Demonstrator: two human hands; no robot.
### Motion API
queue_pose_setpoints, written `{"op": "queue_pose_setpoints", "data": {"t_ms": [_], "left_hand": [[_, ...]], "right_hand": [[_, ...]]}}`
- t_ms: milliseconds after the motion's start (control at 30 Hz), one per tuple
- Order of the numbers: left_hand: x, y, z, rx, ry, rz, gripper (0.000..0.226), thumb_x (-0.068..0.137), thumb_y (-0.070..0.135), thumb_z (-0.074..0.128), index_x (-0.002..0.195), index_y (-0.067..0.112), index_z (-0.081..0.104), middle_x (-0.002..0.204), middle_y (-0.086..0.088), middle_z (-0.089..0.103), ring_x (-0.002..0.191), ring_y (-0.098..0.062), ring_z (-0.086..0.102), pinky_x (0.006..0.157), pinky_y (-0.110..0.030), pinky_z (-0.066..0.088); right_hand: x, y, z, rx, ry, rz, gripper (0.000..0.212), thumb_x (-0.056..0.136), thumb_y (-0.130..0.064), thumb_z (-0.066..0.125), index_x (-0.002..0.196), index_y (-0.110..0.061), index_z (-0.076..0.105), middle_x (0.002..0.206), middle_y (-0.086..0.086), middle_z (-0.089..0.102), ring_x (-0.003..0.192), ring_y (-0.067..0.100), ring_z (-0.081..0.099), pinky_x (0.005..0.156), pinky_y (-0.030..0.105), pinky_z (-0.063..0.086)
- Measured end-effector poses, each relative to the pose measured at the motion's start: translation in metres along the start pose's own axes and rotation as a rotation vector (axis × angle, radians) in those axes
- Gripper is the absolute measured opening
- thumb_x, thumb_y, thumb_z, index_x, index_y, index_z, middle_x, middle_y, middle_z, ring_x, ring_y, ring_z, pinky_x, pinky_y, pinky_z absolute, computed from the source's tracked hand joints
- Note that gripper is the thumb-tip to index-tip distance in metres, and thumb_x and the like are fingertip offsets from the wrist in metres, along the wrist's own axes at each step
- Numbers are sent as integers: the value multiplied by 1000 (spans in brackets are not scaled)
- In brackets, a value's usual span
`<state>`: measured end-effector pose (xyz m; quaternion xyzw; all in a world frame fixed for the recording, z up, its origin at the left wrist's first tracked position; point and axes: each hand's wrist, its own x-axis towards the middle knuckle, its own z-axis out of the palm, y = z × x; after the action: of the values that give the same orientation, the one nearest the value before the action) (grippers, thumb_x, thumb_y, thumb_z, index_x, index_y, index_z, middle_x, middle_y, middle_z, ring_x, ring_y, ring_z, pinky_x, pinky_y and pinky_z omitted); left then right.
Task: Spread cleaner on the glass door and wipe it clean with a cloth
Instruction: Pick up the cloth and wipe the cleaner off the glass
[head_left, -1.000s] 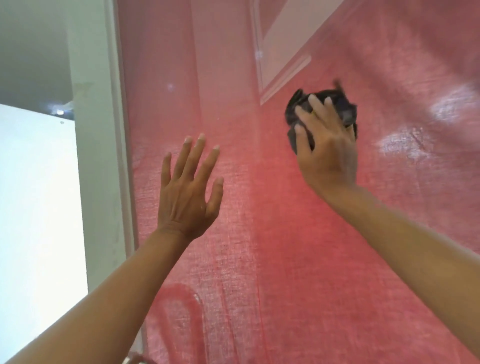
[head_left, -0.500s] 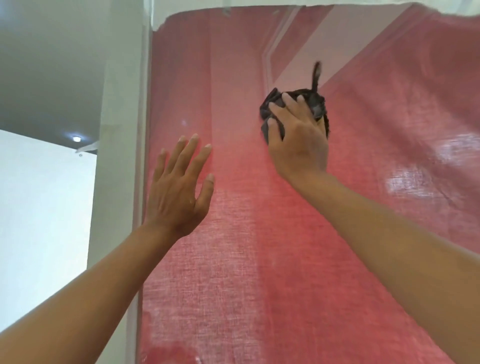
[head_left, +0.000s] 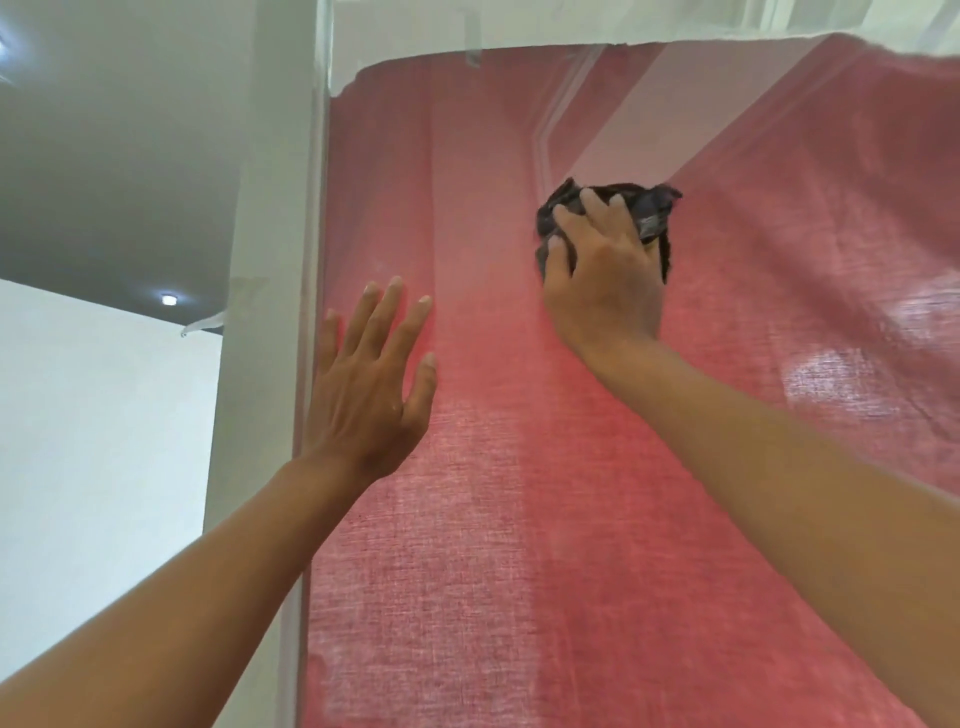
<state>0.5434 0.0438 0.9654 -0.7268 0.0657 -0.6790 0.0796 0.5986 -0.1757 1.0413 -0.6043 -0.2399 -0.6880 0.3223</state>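
The glass door (head_left: 519, 519) fills the view, with a red curtain showing behind the pane and window reflections on its upper part. My right hand (head_left: 602, 275) is raised high and presses a crumpled dark cloth (head_left: 652, 208) against the glass, fingers curled over the wad. My left hand (head_left: 369, 384) lies flat on the glass near the door's left edge, fingers straight and spread, holding nothing. No cleaner bottle is in view.
A white door frame post (head_left: 260, 312) runs down the left side of the glass. Beyond it are a white wall (head_left: 93, 441) and a grey ceiling with a small round light (head_left: 168, 299). White frame (head_left: 571, 26) tops the pane.
The view has tilted upward, bringing the top of the curtain and the frame into sight. My right hand slid the cloth leftward and up the glass. My left hand stayed flat on the pane.
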Motion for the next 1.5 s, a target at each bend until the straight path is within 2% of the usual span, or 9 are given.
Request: {"op": "queue_pose_setpoints", "data": {"t_ms": [133, 200, 433, 600, 667, 900, 1133, 1400, 1500], "left_hand": [[5, 0, -1, -10, -13, -3, 65, 102, 43, 24, 164, 23, 28, 174, -1, 13, 161, -17, 1, 130, -52, 0], [6, 0, -2, -16, -7, 1, 65, 101, 43, 25, 163, 23, 29, 174, -1, 14, 161, -17, 2, 130, -52, 1], [22, 3, 1, 10, 16, 0, 64, 103, 46, 24, 162, 25, 32, 174, 1, 15, 161, -16, 3, 130, -49, -1], [38, 11, 4, 23, 37, -21, 64, 102, 46, 23, 162, 24, 33, 173, -3, 19, 161, -19, 8, 130, -54, 5], [43, 13, 5, 18, 48, -36, 64, 102, 46, 23, 161, 23, 35, 172, -4, 21, 161, -21, 10, 129, -55, 7], [64, 21, 1, 17, 16, -70, 66, 102, 49, 21, 162, 24, 31, 173, -1, 16, 161, -18, 5, 130, -51, 1], [87, 40, 7, -32, 22, -79, 63, 102, 43, 25, 161, 23, 32, 173, -1, 18, 161, -18, 6, 130, -52, 0], [86, 48, 13, -31, 26, -31, 64, 102, 48, 26, 161, 24, 32, 173, -1, 18, 161, -18, 5, 130, -54, 0], [89, 49, 16, -35, 36, -36, 65, 101, 47, 25, 161, 25, 33, 173, -1, 18, 161, -18, 6, 129, -54, 0]], "right_hand": [[-59, -3, 6, -4, -211, -679, 37, 103, -32, 50, 133, -21, 68, 146, 2, 59, 140, 27, 51, 118, 52, 37], [-52, 7, 3, -38, -227, -760, 38, 103, -34, 48, 133, -22, 68, 145, 2, 61, 137, 26, 54, 119, 51, 36], [23, 24, -5, -21, -2, 10, 41, 106, -31, 44, 142, -22, 60, 160, 1, 45, 153, 24, 32, 124, 52, 23], [-19, 13, 4, -34, -155, -658, 40, 102, -33, 46, 134, -21, 67, 147, 2, 58, 142, 26, 49, 118, 50, 37], [-12, 22, 5, -48, -166, -750, 40, 102, -36, 46, 132, -22, 69, 142, 2, 62, 137, 25, 54, 118, 45, 37], [57, 21, 4, -15, -21, -27, 41, 106, -33, 41, 142, -24, 59, 161, 0, 43, 154, 23, 29, 126, 52, 18], [15, 23, 8, 8, -84, -448, 38, 99, -36, 48, 128, -24, 71, 141, -1, 63, 137, 22, 53, 118, 49, 36], [36, 78, -28, -11, 138, 243, 41, 107, -33, 42, 143, -24, 59, 162, -3, 42, 154, 21, 28, 126, 49, 22], [2, 51, -14, 16, 56, -195, 37, 99, -30, 48, 130, -21, 69, 148, 1, 58, 141, 27, 48, 116, 53, 37]]}}
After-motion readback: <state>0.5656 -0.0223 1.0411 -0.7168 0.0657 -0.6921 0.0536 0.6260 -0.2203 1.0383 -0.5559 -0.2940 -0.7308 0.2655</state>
